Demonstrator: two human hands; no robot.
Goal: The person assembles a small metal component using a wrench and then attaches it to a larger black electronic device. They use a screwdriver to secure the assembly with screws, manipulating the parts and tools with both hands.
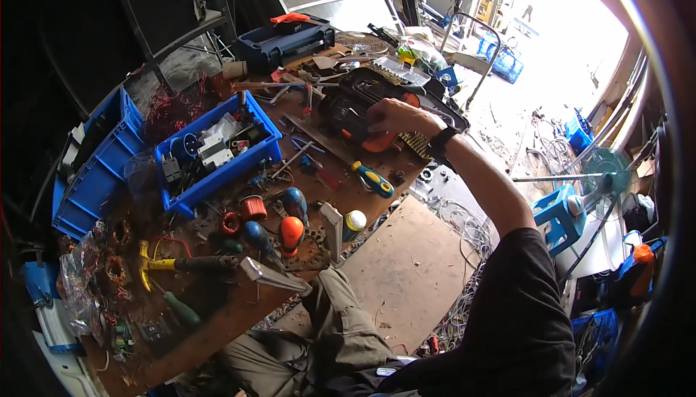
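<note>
My right hand (391,116) reaches across the cluttered wooden workbench (362,205), a dark watch on its wrist. Its fingers curl over the top of a black and orange power tool (346,110) that lies on a plank near the far side of the bench. A screwdriver with a yellow and blue handle (373,179) lies on the bench just below that hand. My left hand is out of sight. My knee in olive trousers (341,310) is at the bench's near edge.
A blue bin of electrical parts (225,176) sits mid-bench, and an empty blue crate (94,172) stands to its left. Blue and orange screwdriver handles (292,232), copper coils (254,207), a blue tool case (283,42). A wooden board (413,266) and tangled wires cover the floor.
</note>
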